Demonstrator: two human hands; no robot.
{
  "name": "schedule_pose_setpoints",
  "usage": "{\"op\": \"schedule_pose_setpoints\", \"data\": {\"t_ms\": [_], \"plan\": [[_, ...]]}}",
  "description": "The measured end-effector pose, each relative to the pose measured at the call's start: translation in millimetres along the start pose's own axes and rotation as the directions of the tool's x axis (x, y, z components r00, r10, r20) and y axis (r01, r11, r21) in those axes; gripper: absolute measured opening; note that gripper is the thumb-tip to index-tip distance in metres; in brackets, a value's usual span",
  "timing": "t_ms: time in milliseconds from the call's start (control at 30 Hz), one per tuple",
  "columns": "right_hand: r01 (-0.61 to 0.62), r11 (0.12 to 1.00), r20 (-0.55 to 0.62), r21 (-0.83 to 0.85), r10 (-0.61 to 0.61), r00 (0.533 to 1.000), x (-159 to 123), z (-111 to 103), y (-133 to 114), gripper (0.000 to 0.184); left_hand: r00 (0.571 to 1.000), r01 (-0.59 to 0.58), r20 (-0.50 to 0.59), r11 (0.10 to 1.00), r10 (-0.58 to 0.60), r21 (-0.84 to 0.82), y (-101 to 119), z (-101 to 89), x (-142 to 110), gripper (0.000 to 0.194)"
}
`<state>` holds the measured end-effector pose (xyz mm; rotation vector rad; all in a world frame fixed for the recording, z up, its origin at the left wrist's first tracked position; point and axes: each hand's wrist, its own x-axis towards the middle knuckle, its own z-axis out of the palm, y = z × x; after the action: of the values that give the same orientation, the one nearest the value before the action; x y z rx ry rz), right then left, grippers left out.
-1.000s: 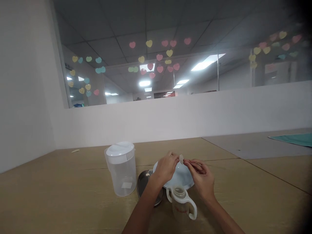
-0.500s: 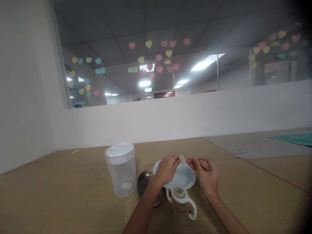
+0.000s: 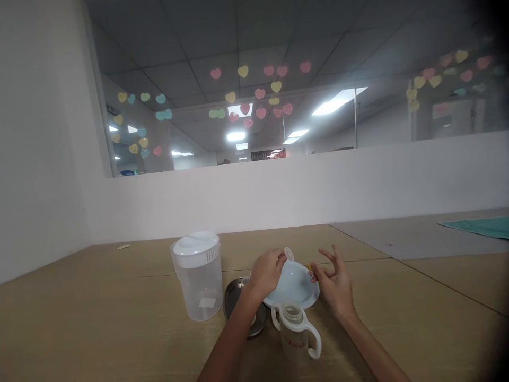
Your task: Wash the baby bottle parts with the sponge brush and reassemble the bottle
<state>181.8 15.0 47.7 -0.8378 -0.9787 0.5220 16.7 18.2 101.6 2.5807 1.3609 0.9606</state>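
the left hand pinches a small translucent disc by the white bowl's far rim; a loose pinch could drop it. the right hand pinches something small, yellow and pink, other fingers spread. the two-handled bottle crowds the near side; the worktop opens rightward.

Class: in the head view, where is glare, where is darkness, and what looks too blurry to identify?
Head view, top: ceiling lights glare in the glass; head view, upper right corner: near black; head view, lower middle: the small bright item in the right hand is too soft to identify.
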Motion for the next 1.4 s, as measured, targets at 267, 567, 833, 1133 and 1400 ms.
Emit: {"op": "schedule_pose_setpoints", "data": {"t_ms": [267,567,833,1133,1400], "plan": [[-0.312,0.879,0.212,0.359,0.249,0.945,7.9,-6.9,-11.0,0.037,0.999,0.033,0.034,0.999,-0.035,0.043,-2.1,0.8,0.7,0.028],[-0.266,0.881,0.102,0.391,0.245,0.964,15.4,-10.9,-3.7,0.034,0.998,0.051,0.036,0.993,-0.055,0.11,-9.8,4.4,0.1,0.026],[-0.313,0.88,0.084,0.358,0.304,0.949,6.7,-6.0,-8.8,0.054,0.995,-0.025,0.096,0.995,0.016,0.097,-7.7,6.9,-0.5,0.028],[-0.282,0.837,-0.049,0.469,0.344,0.938,8.3,-7.6,-12.4,0.056,0.996,-0.018,0.092,0.977,-0.001,0.214,-6.5,5.7,-0.3,0.031],[-0.294,0.869,0.031,0.398,0.308,0.951,2.4,-2.6,-14.0,0.051,0.993,-0.013,0.121,0.973,-0.016,0.232,0.6,3.2,-1.8,0.032]]}}
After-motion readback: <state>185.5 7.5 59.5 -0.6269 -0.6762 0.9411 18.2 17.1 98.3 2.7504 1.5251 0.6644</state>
